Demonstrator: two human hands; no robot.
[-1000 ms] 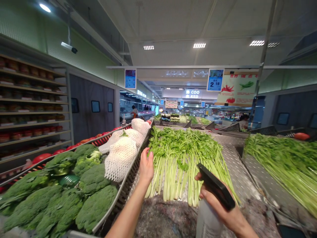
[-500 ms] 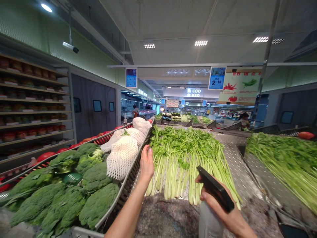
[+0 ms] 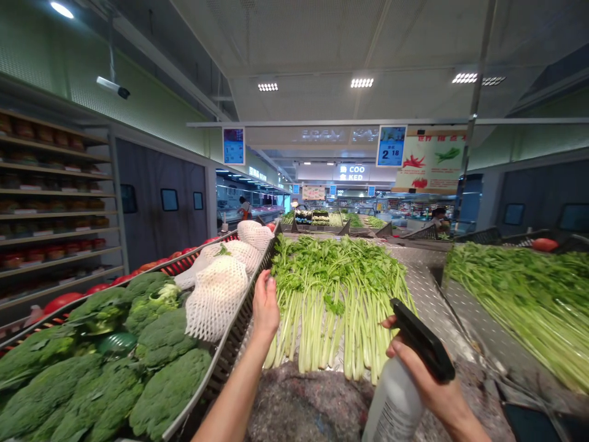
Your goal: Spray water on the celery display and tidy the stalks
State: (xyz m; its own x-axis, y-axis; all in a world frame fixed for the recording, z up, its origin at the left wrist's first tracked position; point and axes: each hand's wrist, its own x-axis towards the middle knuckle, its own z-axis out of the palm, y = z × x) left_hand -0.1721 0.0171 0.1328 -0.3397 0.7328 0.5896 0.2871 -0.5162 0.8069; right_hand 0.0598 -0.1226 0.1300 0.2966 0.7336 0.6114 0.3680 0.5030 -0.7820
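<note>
My right hand (image 3: 430, 368) is wrapped round the neck of a spray bottle (image 3: 393, 405) with a black trigger head and a pale, cloudy body. Its nozzle points forward and left, over the cut ends of a wide row of celery (image 3: 340, 301), leaves at the back and stalks towards me. Between the celery and a black crate, my left hand (image 3: 265, 307) is raised with its fingers loosely extended and nothing in them. In the crate, nearest that hand, lie several pale vegetables in white foam nets (image 3: 218, 294).
Broccoli (image 3: 103, 380) fills the near part of the black crate (image 3: 230, 350). A grey-brown cloth (image 3: 313, 402) lies in front of the celery. At right are more celery behind a divider and a dark phone-like object (image 3: 529, 422). Price signs (image 3: 391, 146) hang above.
The spray bottle has moved right and rises further into view in my right hand. My left hand keeps its pose beside the crate. The whole view has shifted slightly.
</note>
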